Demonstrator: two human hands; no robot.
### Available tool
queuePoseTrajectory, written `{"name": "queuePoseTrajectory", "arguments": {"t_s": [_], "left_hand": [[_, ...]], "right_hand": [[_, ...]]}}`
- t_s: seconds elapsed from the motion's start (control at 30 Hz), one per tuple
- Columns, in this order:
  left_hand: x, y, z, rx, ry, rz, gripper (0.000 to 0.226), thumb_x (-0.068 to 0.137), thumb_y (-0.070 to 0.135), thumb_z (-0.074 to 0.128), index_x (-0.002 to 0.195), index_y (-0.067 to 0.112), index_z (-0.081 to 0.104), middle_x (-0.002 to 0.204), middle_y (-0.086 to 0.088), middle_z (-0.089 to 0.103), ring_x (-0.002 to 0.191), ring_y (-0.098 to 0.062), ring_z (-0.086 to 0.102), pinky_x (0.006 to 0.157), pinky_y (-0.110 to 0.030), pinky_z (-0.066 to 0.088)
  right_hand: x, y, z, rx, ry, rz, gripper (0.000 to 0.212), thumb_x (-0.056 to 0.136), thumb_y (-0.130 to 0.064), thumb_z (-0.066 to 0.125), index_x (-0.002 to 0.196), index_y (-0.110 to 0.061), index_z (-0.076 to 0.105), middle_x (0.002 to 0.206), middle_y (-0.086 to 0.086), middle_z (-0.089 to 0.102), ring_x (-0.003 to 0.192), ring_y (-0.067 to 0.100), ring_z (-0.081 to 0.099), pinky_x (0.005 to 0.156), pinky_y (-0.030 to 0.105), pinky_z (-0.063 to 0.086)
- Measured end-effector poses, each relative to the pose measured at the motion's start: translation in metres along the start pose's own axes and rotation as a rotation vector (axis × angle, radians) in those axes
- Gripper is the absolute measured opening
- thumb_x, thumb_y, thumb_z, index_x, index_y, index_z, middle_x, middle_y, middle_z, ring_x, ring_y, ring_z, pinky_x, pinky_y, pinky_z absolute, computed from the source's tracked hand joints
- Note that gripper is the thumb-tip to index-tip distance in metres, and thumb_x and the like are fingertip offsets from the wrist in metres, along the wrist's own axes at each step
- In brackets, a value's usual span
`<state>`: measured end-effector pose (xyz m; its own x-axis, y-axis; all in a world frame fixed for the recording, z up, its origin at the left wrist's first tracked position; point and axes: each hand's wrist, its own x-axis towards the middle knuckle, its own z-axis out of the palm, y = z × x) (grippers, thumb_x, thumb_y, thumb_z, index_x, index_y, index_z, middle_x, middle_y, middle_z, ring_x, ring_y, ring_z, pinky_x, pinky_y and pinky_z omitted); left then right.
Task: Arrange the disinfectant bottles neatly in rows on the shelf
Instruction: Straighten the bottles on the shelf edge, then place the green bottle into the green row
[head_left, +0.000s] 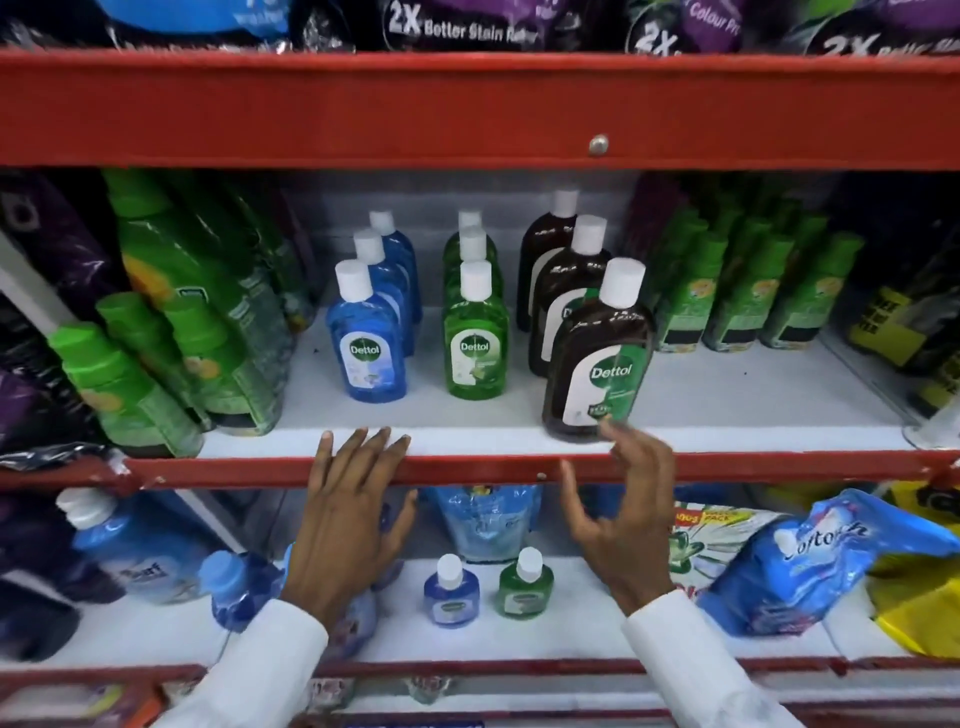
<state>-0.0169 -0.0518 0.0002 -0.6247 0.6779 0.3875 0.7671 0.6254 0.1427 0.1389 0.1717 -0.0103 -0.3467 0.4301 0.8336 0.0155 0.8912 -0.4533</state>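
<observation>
On the white middle shelf (727, 405) stand three front-to-back rows of white-capped Dettol bottles: a blue row (370, 343), a green row (475, 338) and a taller brown row (597, 358). The front brown bottle sits nearest the red shelf lip. My left hand (348, 519) is spread flat, fingertips over the lip below the blue row, holding nothing. My right hand (618, 509) is open with curled fingers, its fingertips just at the base of the front brown bottle, not gripping it. Both wrists wear white sleeves.
Green spray bottles (176, 332) lean at the left and more green bottles (748, 291) stand at the right. On the lower shelf are a small blue bottle (450, 592), a small green bottle (525, 584) and a blue refill pouch (810, 561). A red shelf beam (467, 109) runs overhead.
</observation>
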Motion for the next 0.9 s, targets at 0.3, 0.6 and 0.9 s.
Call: {"name": "queuePoseTrajectory", "arguments": {"t_s": [0.3,0.6,0.9], "left_hand": [[-0.001,-0.005,0.0,-0.021,0.005,0.01,0.055,0.091,0.042,0.048,0.142,0.02,0.051,0.144,-0.008,0.061,0.137,-0.028,0.052,0.126,-0.052,0.021],[-0.003,-0.033,-0.015,-0.021,-0.005,-0.02,0.048,0.09,0.036,0.052,0.135,0.023,0.056,0.125,-0.003,0.07,0.119,-0.023,0.06,0.124,-0.037,0.023],[0.0,-0.022,-0.023,-0.087,0.02,-0.09,0.041,0.085,0.031,0.062,0.124,0.019,0.069,0.119,-0.006,0.077,0.112,-0.025,0.07,0.119,-0.033,0.028]], "right_hand": [[-0.067,0.049,0.026,-0.112,-1.228,0.343,0.067,0.072,-0.041,0.082,0.134,-0.032,0.058,0.136,-0.006,0.067,0.123,0.016,0.062,0.102,0.028,0.049],[-0.041,0.009,0.01,-0.021,-0.933,0.39,0.048,0.06,-0.042,0.079,0.105,-0.029,0.072,0.096,-0.009,0.08,0.081,0.007,0.071,0.077,0.028,0.059],[0.107,-0.094,-0.021,0.267,-0.442,0.131,0.055,0.073,-0.027,0.075,0.122,-0.025,0.05,0.098,-0.003,0.071,0.084,0.011,0.067,0.07,0.017,0.054]]}}
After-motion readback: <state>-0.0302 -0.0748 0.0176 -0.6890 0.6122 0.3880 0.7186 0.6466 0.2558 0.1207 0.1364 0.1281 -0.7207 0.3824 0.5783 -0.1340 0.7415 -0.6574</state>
